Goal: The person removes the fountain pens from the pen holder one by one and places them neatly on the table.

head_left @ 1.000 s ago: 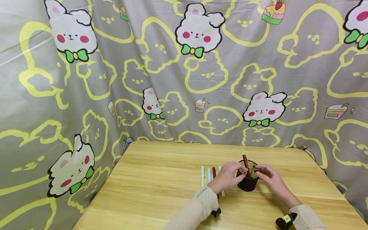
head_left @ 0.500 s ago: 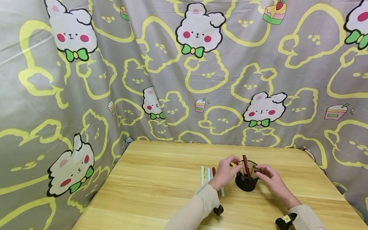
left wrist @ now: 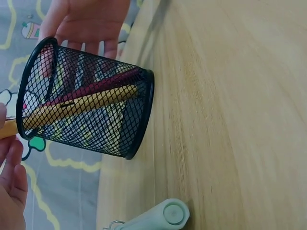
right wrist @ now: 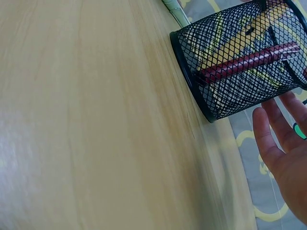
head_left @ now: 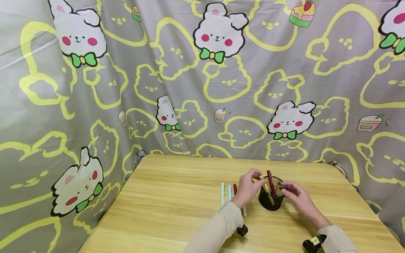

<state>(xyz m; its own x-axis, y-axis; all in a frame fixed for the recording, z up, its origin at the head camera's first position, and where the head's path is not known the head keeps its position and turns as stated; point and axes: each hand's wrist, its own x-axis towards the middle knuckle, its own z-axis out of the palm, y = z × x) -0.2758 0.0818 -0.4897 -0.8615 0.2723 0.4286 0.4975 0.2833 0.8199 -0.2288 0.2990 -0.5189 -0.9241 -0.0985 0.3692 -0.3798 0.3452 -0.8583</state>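
Observation:
A black mesh pen holder (head_left: 265, 203) stands upright on the table. My left hand (head_left: 249, 186) pinches a yellow pen (left wrist: 81, 105) at its upper end, while the pen's lower end reaches down inside the holder. A dark red pen (right wrist: 249, 62) leans in the holder beside the yellow one. On the holder's right side, my right hand (head_left: 300, 198) has its fingers loosely bent around the mesh without gripping; whether the fingertips touch it I cannot tell.
Left of the holder lie a light green pen (head_left: 223, 191), a light blue pen (head_left: 230, 191), a dark red pen (head_left: 235, 188) and another pale green pen (head_left: 244, 211), partly behind my left arm. A patterned curtain (head_left: 190, 88) hangs behind the wooden table (head_left: 164, 203).
My left hand has drawn back slightly left of the holder's rim, and the yellow pen it holds now points down into the holder. My right hand has stayed in place.

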